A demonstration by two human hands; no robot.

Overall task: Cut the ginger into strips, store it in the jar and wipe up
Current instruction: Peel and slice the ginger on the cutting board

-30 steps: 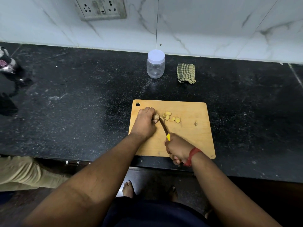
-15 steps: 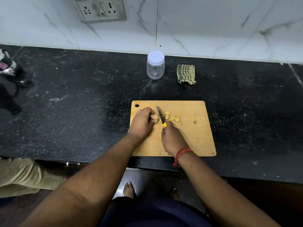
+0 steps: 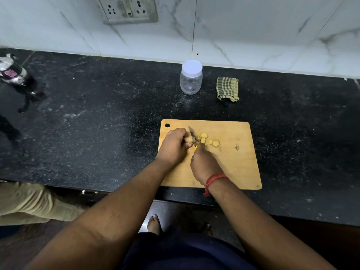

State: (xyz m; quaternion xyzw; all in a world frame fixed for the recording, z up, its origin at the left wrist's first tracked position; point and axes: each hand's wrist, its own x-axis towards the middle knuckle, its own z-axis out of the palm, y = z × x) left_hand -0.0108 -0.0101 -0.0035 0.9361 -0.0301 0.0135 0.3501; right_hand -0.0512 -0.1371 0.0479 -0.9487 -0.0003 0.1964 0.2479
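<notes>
A wooden cutting board (image 3: 233,168) lies on the black counter in front of me. My left hand (image 3: 173,147) grips a ginger piece (image 3: 188,140) near the board's upper left. My right hand (image 3: 204,164) holds a yellow-handled knife (image 3: 192,135) whose blade stands against the ginger's right end. Several cut ginger slices (image 3: 209,140) lie just right of the blade. A clear plastic jar (image 3: 191,77) with a white lid, closed, stands at the back near the wall. A checked cloth (image 3: 227,88) lies folded to its right.
A small ginger scrap (image 3: 237,147) lies on the board's right half. A shiny metal object (image 3: 12,73) sits at the counter's far left. A wall socket (image 3: 128,9) is above. Another person's beige-clad leg (image 3: 25,203) is at lower left.
My right hand moved forward and up the board, bringing the knife blade from a low slanted position to the ginger's cut end. My left hand stayed on the ginger.
</notes>
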